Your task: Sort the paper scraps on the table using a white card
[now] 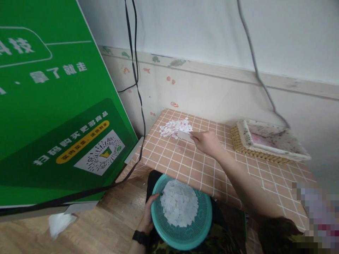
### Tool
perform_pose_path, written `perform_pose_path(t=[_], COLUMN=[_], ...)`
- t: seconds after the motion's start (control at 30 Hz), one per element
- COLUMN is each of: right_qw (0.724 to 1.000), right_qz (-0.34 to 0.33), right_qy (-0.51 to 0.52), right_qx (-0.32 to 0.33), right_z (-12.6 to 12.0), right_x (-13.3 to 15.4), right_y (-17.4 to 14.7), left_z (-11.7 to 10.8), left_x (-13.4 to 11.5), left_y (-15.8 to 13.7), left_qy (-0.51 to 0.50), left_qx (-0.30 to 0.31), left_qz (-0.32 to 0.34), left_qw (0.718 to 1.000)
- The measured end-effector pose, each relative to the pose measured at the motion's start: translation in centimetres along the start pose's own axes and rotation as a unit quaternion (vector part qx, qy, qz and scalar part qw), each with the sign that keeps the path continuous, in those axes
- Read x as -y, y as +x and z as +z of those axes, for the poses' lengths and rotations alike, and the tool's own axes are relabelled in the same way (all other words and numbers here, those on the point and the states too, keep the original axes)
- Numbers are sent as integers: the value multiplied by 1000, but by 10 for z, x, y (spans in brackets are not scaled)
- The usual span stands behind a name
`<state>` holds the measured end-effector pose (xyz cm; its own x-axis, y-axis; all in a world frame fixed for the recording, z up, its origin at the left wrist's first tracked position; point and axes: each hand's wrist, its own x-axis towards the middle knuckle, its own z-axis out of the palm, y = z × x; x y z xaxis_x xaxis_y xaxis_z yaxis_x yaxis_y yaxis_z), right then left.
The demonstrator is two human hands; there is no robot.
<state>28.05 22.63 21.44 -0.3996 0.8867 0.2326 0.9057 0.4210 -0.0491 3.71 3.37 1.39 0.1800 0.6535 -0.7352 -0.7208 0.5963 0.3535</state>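
Observation:
My right hand (pixel 208 141) reaches over the table and pinches a flat white card (pixel 185 136). The card's far end touches a loose pile of small white and pinkish paper scraps (pixel 173 127) on the checked tablecloth. Low in the view, my left hand (pixel 150 211) grips the left rim of a teal plastic basket (pixel 156 220) with slotted sides. The basket sits on my lap, below the table's front edge. A big heap of similar white paper scraps (pixel 180 204) lies inside it. A dark band circles my left wrist.
A cloth-lined wicker basket (pixel 242 143) stands at the table's back right against the wall. A large green panel (pixel 66 106) rises at the left, with black cables (pixel 137 84) hanging beside it. A white bag (pixel 60 224) lies on the wooden floor.

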Motion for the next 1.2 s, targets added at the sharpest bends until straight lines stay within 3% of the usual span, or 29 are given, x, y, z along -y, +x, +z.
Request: perform_pose_path(t=[0.27, 0.53, 1.2], right_qw=[999, 1000, 994], right_qz=[-33, -4, -16], right_qy=[23, 2, 105], right_qx=[0, -8, -6], right_z=[14, 19, 23], right_x=[7, 3, -1], right_y=[-1, -9, -23], left_z=[3, 6, 5], left_x=[-1, -2, -1], left_y=[-4, -6, -3], left_qy=[-5, -26, -28], left_qx=[11, -12, -6], left_qz=[-7, -4, -4], left_qw=[1000, 1000, 1000])
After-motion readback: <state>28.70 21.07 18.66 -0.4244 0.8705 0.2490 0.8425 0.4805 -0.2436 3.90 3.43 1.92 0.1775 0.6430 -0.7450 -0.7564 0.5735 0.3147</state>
